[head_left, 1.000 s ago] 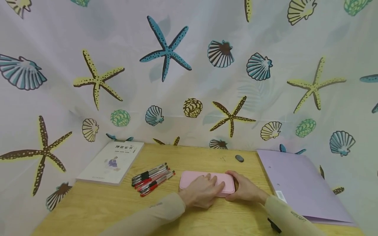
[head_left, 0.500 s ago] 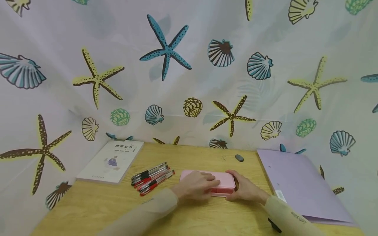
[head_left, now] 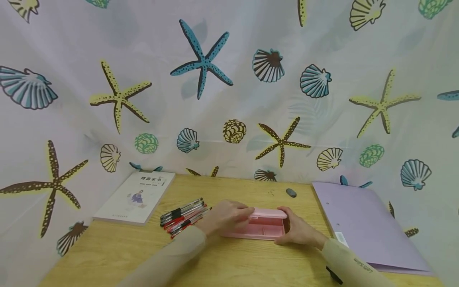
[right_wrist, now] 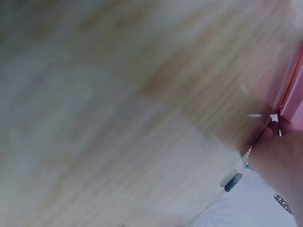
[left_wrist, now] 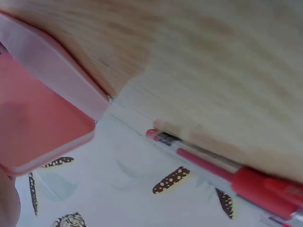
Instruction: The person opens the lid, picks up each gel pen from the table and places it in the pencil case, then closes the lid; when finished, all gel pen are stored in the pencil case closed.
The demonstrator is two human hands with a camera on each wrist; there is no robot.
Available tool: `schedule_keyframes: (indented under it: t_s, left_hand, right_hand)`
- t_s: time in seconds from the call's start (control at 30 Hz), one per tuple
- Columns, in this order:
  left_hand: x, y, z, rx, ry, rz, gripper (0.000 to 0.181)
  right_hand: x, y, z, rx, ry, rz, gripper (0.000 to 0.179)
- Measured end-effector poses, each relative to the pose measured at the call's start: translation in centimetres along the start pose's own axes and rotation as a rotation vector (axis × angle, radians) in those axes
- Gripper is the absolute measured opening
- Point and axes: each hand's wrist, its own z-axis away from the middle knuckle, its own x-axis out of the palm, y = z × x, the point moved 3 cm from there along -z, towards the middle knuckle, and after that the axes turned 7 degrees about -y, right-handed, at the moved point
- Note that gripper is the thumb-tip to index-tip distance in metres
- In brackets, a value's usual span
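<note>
A pink pencil case point(head_left: 273, 231) lies on the table with its lid point(head_left: 271, 213) raised partway, showing a divided pink inside. My left hand point(head_left: 224, 218) holds the lid's front edge at the left part, covering that end of the case. Around the right end of the case, my right hand point(head_left: 300, 229) grips with thumb in front and fingers behind. The left wrist view has the tilted lid point(left_wrist: 45, 127) and case at its left edge. Only a corner of the case point(right_wrist: 294, 101) shows beside my right hand point(right_wrist: 279, 153) in the right wrist view.
Several black and red pens point(head_left: 183, 215) lie left of the case. Further left is a white book point(head_left: 134, 197). A small dark oval object point(head_left: 291, 193) sits behind the right hand, and a purple folder point(head_left: 362, 223) lies at the right. A patterned curtain point(head_left: 229, 99) closes off the back.
My left hand has moved left along the case, and the lid, shut a second ago, has swung up to show the inside. The right hand stays on the right end.
</note>
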Motion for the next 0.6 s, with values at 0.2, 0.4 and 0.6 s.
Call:
schedule_keyframes:
  t_s: [0.2, 0.4, 0.6]
  left_hand:
    - [-0.3, -1.2, 1.0, -0.197, -0.086, 0.273, 0.032]
    - [-1.0, -1.9, 1.2, -0.323, -0.125, 0.489, 0.032]
    - [-1.2, -2.2, 1.0, -0.334, -0.112, 0.542, 0.032]
  right_hand:
    - [0.1, 0.1, 0.1, -0.012, 0.023, 0.037, 0.103]
    - [0.2, 0.2, 0.3, -0.047, 0.008, 0.067, 0.094]
    - [0.1, 0.1, 0.3, -0.050, -0.009, 0.019, 0.095]
